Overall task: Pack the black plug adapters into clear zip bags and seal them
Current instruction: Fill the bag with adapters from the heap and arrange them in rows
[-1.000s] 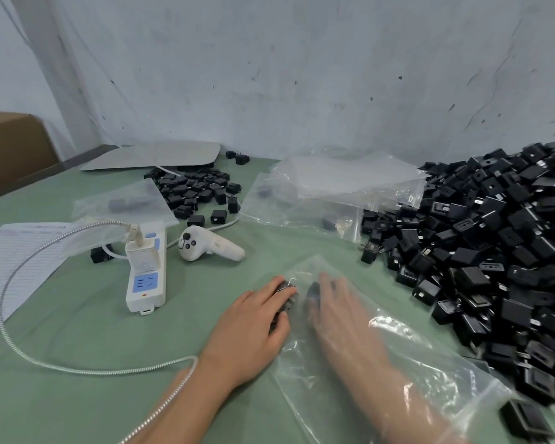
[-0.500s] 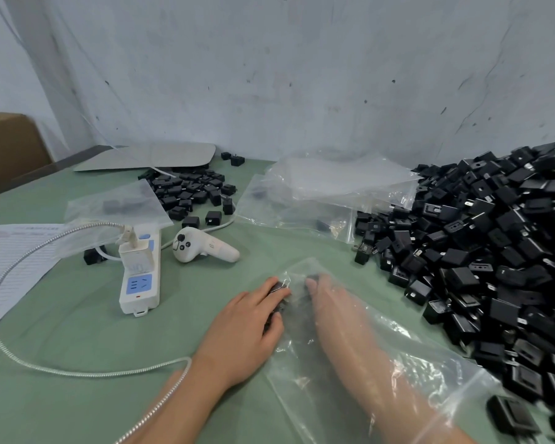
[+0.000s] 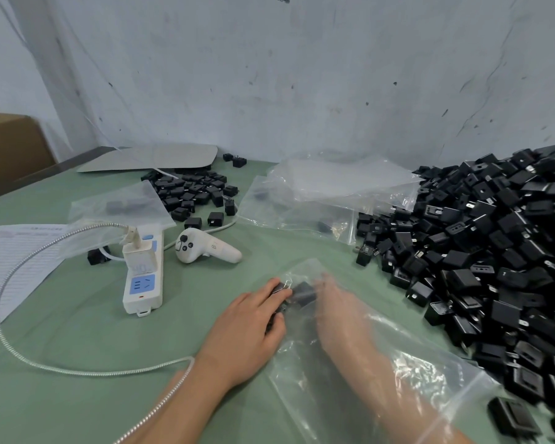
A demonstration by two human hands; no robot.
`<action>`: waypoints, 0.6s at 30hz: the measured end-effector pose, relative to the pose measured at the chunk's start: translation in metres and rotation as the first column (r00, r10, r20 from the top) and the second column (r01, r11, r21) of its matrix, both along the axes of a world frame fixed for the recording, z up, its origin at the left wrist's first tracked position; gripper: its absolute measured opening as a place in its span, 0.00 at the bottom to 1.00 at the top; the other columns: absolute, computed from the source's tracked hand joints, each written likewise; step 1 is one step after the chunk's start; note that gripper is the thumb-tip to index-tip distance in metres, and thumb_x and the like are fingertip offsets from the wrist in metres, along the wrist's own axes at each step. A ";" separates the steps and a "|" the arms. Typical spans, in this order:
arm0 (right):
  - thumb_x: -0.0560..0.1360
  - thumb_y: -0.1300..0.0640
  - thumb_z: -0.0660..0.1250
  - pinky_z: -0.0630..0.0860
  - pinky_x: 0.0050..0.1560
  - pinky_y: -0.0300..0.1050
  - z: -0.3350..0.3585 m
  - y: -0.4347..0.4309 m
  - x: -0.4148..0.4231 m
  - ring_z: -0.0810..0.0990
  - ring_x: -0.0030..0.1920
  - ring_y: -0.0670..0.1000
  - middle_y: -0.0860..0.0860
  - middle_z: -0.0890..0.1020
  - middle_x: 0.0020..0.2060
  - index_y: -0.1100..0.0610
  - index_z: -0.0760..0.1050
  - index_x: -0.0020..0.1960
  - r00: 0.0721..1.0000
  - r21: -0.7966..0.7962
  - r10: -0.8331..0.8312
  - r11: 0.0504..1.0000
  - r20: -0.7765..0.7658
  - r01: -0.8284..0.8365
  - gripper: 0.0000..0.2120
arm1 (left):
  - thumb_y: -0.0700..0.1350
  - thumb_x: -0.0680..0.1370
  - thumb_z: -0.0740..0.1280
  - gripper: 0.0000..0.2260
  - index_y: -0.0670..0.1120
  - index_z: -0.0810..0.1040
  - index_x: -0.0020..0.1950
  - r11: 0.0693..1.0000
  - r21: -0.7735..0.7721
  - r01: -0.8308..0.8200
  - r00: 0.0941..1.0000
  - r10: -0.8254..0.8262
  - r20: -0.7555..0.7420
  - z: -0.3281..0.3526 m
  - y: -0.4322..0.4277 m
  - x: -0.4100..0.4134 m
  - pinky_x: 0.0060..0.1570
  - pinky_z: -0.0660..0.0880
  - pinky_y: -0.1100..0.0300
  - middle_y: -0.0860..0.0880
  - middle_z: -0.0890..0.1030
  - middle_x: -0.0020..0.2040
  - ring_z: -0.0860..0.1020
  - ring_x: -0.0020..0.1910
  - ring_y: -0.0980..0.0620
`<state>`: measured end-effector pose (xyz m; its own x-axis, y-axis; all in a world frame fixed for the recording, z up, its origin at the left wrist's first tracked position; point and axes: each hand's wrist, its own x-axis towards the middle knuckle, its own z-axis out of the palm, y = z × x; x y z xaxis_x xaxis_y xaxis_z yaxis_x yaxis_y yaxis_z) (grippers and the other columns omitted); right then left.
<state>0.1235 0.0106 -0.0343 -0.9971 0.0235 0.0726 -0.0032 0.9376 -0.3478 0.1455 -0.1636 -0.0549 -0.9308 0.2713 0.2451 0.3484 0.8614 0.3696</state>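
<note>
**Two hands settling plug adapters at the bottom of a zip bag**

The left hand (image 3: 247, 331), just below the centre of the frame, lies outside the bag. Its fingers and thumb are bent round a few black plug adapters (image 3: 303, 291), gripping them through the plastic. The right hand (image 3: 340, 312) is inside the clear zip bag (image 3: 430, 373), with the forearm passing through the bag's mouth at lower right. Its fingertips reach the same adapters, but the crinkled film blurs them, so I cannot tell whether it grips anything. The adapters sit at the bag's closed end, between the two hands.

The main risk appears to be at the mouth, which is wide open round the arm. When the arm comes out, the film may drag along with it and let the adapters slide toward the opening. An adapter or a fold caught in the zip track would probably stop it from sealing. Metal prongs squeezed hard through thin plastic might also puncture it.

A large pile of loose adapters (image 3: 494, 267) fills the right side of the frame, very near the bag, so a sweep of the bag could knock some off. Empty bags (image 3: 334, 187) lie at upper centre. To the left, on the green table (image 3: 77, 331), are a white controller (image 3: 205, 249) and a power strip (image 3: 143, 283). A metal-sheathed cable (image 3: 77, 371) also runs there, close to the left wrist, which may snag on it.
</note>
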 end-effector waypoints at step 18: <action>0.83 0.57 0.56 0.68 0.66 0.47 -0.016 -0.008 -0.001 0.71 0.64 0.55 0.57 0.68 0.69 0.62 0.51 0.80 0.957 0.247 0.249 0.946 -0.150 -0.208 0.28 | 0.56 0.82 0.56 0.25 0.55 0.58 0.79 1.000 0.020 0.016 1.000 -0.016 0.001 0.008 -0.007 0.006 0.76 0.48 0.63 0.57 0.55 0.81 0.54 0.77 0.61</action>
<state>0.1228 0.0026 -0.0507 -0.9440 -0.2412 0.2252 -0.2688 0.9579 -0.1006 0.1515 -0.1704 -0.0469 -0.9268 0.2811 0.2492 0.3614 0.8484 0.3869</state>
